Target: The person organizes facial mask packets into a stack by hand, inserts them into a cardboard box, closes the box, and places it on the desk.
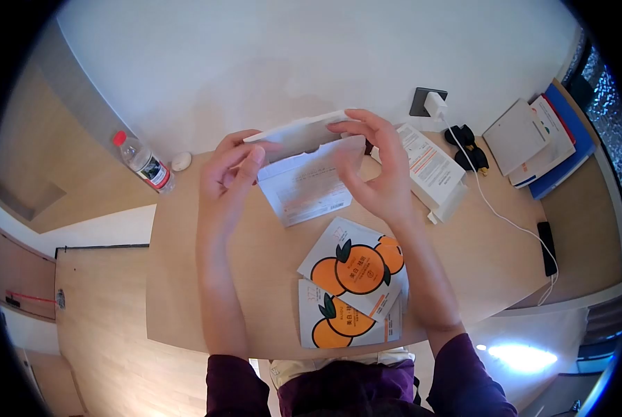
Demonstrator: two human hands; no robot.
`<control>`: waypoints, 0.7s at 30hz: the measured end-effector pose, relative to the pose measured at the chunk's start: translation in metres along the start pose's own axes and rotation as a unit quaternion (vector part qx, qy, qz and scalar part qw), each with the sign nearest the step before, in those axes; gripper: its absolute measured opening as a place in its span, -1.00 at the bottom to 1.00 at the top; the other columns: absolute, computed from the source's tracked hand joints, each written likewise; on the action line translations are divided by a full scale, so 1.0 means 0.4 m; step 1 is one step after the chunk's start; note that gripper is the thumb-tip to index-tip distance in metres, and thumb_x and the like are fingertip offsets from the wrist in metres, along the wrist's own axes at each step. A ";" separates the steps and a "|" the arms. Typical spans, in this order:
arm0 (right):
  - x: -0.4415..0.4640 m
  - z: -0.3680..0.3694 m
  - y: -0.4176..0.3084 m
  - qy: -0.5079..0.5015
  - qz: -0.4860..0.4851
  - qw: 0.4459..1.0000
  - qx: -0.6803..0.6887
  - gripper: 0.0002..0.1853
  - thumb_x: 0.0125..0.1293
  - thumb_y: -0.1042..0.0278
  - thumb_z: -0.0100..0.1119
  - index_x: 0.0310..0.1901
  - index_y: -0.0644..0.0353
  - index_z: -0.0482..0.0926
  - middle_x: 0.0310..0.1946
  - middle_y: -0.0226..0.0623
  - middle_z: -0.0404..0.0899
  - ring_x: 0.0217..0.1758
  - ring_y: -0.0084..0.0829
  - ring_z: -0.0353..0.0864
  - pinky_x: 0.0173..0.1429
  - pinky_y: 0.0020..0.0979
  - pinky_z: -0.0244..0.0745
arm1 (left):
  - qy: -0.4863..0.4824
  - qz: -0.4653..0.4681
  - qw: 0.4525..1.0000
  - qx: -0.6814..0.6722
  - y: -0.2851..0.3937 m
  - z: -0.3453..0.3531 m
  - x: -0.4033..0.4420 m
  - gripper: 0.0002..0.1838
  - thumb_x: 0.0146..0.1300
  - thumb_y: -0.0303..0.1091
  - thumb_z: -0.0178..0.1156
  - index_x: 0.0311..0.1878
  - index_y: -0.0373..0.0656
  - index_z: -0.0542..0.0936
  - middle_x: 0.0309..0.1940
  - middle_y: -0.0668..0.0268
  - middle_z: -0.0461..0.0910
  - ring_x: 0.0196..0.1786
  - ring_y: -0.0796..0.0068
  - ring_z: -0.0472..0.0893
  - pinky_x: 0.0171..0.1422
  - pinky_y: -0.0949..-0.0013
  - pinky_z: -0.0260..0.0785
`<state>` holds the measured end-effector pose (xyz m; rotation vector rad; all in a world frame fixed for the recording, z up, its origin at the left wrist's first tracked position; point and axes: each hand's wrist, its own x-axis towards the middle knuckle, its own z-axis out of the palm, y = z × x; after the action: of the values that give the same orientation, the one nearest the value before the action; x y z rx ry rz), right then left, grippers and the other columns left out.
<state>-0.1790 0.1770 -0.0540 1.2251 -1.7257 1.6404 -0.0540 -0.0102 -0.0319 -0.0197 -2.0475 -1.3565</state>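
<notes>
A white paper box (304, 186) with its top flap raised is held up over the desk between my two hands. My left hand (236, 163) grips its left edge, thumb and fingers pinching the corner. On the other side, my right hand (377, 156) has its fingers curled over the upper right edge of the flap, with the thumb near the box's front. Below the box lie flat white packets with orange fruit pictures (358, 270), overlapping near the desk's front edge between my forearms.
Another white printed box (432, 167) lies right of my right hand. Beyond it are dark sunglasses (469, 149), a white cable (495, 201), stacked folders (533, 142) and a black bar (547, 248). A red-capped bottle (144, 163) and a round white object (181, 161) are at the left.
</notes>
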 end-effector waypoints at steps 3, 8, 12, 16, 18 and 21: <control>0.006 -0.027 0.008 -0.061 -0.051 0.992 -0.098 -0.45 0.10 0.28 0.31 0.16 0.12 0.42 -0.14 -0.52 0.64 -0.12 -0.43 0.44 0.03 -0.36 0.29 | -0.048 0.024 0.994 0.091 0.029 -0.011 -0.003 -0.77 0.39 -0.22 0.12 -0.17 -0.18 0.60 -0.28 0.41 0.55 -0.24 0.61 0.50 -0.27 0.53 0.31; 0.019 -0.050 -0.020 -0.098 -0.081 0.981 -0.144 -0.43 0.12 0.20 0.29 0.19 0.13 0.41 -0.15 -0.55 0.62 -0.09 -0.38 0.42 0.11 -0.27 0.19 | -0.035 0.021 0.991 0.127 0.056 -0.011 -0.011 -0.79 0.35 -0.24 0.16 -0.31 -0.18 0.53 -0.35 0.43 0.55 -0.30 0.62 0.51 -0.32 0.53 0.33; 0.017 -0.045 -0.014 -0.061 -0.081 0.984 -0.145 -0.44 0.11 0.28 0.30 0.18 0.15 0.41 -0.20 -0.46 0.57 -0.09 -0.35 0.40 0.06 -0.27 0.24 | -0.032 0.029 0.991 0.123 0.043 -0.023 -0.011 -0.81 0.23 -0.28 0.30 -0.33 -0.17 0.53 -0.41 0.45 0.56 -0.31 0.63 0.53 -0.33 0.53 0.35; 0.020 -0.036 -0.003 0.008 -0.070 0.981 -0.183 -0.45 0.08 0.39 0.33 0.14 0.16 0.42 -0.26 -0.37 0.49 -0.13 -0.32 0.39 -0.01 -0.30 0.31 | 0.001 0.025 0.993 0.113 0.038 -0.010 -0.010 -0.81 0.12 -0.35 0.39 -0.32 -0.17 0.56 -0.42 0.46 0.59 -0.30 0.64 0.57 -0.33 0.54 0.37; 0.016 -0.029 -0.002 0.018 -0.039 0.983 -0.178 -0.45 0.08 0.43 0.35 0.14 0.16 0.42 -0.25 -0.38 0.46 -0.13 -0.37 0.38 -0.03 -0.35 0.31 | 0.028 0.017 0.992 0.125 0.030 0.003 -0.011 -0.83 0.11 -0.38 0.38 -0.29 -0.16 0.58 -0.34 0.44 0.61 -0.25 0.64 0.58 -0.31 0.53 0.38; 0.003 -0.018 0.003 0.013 0.029 0.994 -0.106 -0.46 0.11 0.44 0.35 0.16 0.15 0.41 -0.19 -0.44 0.42 -0.10 -0.51 0.37 -0.02 -0.43 0.29 | 0.048 0.065 0.984 0.156 0.036 0.024 -0.004 -0.80 0.11 -0.43 0.37 -0.19 -0.13 0.60 -0.12 0.39 0.60 -0.08 0.61 0.56 -0.21 0.52 0.41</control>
<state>-0.1823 0.1835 -0.0521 1.0583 -1.8793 1.4541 -0.0523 0.0050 -0.0233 0.0485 -2.1152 -0.9292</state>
